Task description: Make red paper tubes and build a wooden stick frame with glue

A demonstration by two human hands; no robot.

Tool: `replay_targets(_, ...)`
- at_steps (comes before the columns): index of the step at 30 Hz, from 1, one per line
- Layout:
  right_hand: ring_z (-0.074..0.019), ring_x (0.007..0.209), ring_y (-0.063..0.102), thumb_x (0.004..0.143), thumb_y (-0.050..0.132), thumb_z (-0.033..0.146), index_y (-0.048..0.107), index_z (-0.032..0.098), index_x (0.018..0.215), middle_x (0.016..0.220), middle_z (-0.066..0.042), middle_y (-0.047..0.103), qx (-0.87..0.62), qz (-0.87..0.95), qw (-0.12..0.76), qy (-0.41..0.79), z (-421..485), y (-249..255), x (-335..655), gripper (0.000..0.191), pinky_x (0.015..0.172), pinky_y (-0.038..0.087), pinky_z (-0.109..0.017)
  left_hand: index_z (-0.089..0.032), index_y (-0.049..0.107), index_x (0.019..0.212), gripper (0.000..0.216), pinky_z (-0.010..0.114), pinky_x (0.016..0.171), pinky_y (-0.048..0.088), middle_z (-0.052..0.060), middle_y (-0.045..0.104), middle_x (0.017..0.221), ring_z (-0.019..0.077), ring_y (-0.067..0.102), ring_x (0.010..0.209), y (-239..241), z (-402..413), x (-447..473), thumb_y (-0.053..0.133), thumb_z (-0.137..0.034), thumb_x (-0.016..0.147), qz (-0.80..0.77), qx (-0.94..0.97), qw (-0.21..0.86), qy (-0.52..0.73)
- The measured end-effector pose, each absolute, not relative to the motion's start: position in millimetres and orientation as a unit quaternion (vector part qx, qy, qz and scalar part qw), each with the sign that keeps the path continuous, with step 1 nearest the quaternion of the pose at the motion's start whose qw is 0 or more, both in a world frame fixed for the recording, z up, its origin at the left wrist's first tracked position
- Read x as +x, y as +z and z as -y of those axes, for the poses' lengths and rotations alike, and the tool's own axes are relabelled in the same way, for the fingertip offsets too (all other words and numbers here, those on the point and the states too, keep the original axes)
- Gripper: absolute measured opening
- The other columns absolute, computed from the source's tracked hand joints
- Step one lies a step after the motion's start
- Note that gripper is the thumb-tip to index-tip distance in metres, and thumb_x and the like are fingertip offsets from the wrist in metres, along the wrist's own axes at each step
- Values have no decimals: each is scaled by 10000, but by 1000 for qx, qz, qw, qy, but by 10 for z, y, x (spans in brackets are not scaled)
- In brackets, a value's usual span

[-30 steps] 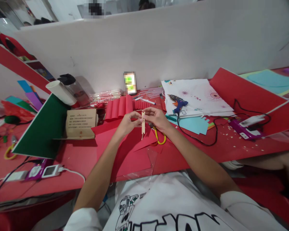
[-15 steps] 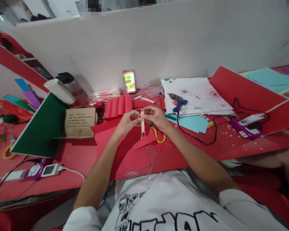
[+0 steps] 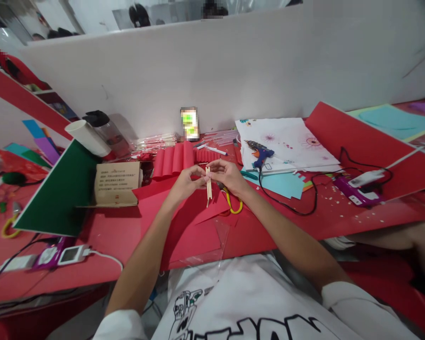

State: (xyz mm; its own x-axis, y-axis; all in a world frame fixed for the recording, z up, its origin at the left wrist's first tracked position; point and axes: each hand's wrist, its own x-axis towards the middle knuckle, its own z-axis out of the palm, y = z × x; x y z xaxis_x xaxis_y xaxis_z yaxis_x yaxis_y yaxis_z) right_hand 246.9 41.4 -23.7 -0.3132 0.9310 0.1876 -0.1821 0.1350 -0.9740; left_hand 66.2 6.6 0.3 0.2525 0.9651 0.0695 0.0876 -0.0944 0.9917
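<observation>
A small bundle of thin pale wooden sticks [image 3: 209, 190] is held upright in the middle of the head view, above red paper sheets [image 3: 191, 231]. My left hand [image 3: 188, 183] pinches it from the left, fingers closed near its upper part. From the other side my right hand [image 3: 229, 176] grips the same bundle between thumb and fingers. One stick pokes out lower than the others. Just below my right hand lie scissors with yellow handles [image 3: 236, 204], their blades partly hidden. Behind the hands stand rolled red paper tubes [image 3: 173, 159].
A blue glue gun [image 3: 264, 155] with a black cord rests on white patterned paper [image 3: 286, 137] at right. A cardboard box [image 3: 116, 184] and a green board [image 3: 62, 189] stand at left. A phone [image 3: 190, 123] leans on the wall. Purple power strips [image 3: 357, 191] lie nearby.
The camera view has tilted slightly, so the scene sits a little lower. Both hands keep hold of the stick bundle, with hardly any change in their grip.
</observation>
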Motion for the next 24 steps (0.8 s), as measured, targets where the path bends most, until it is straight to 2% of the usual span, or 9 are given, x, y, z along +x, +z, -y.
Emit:
replay_targets(16,-183,868,668,652,869,382,676,208,934,912,-33,704,-338,588,497,541,-405,-233,2456,384,796,565,-329,-165,621,910,386,305,727,604,24,656,908,137,650,765,26,-100,554,820,-449,742,-455,630,497,387)
replay_targets(18,-184,857,664,645,869,368,672,212,952,880,-22,689,-341,583,500,542,-404,-233,2453,397,781,565,-327,-173,624,931,310,299,709,574,28,667,871,144,644,732,53,-123,419,774,-401,784,-484,655,459,356)
replay_targets(20,-181,852,658,651,858,350,674,217,968,868,-16,676,-338,590,499,537,-398,-228,2455,390,783,564,-328,-182,639,926,202,291,704,533,40,688,847,165,645,736,75,-138,269,720,-329,815,-543,682,365,328)
replay_targets(22,-175,836,648,679,833,346,680,222,964,860,-13,664,-334,610,490,526,-386,-220,2456,346,778,562,-326,-195,676,902,123,289,712,493,55,720,854,190,652,760,94,-134,152,701,-278,815,-599,708,265,264)
replay_targets(24,-171,811,637,715,800,352,682,224,947,848,-11,651,-333,629,473,520,-374,-217,2452,290,751,559,-320,-210,710,883,81,286,702,457,60,741,856,208,658,766,113,-110,100,688,-252,817,-628,724,214,188)
